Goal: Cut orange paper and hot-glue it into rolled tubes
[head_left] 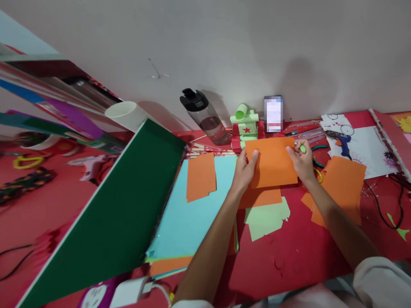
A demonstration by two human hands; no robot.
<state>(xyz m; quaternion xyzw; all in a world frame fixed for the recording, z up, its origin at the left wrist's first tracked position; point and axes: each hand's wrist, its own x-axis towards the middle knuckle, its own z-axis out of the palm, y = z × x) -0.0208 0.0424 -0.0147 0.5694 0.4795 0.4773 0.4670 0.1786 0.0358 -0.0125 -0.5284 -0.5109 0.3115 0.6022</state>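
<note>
A sheet of orange paper (274, 164) is raised over the table between my two hands. My left hand (245, 169) pinches its left edge, thumb on top. At the right edge, my right hand (302, 161) grips it, with a small light-green thing (302, 149) also among the fingers; its kind I cannot make out. Beneath the sheet lies another orange piece (261, 197), and a cut pale-green paper (268, 218) is nearer me. Just behind the sheet stands a green paper tank model (246, 128) with red sides and a red star.
A grey bottle (207, 119) and a phone (273, 114) stand by the wall. Left are blue sheets (192, 214) and a leaning green board (112, 214). Right are orange sheets (345, 188), pliers (317, 162) and a blue glue gun (343, 143). A black cord (390, 226) lies far right.
</note>
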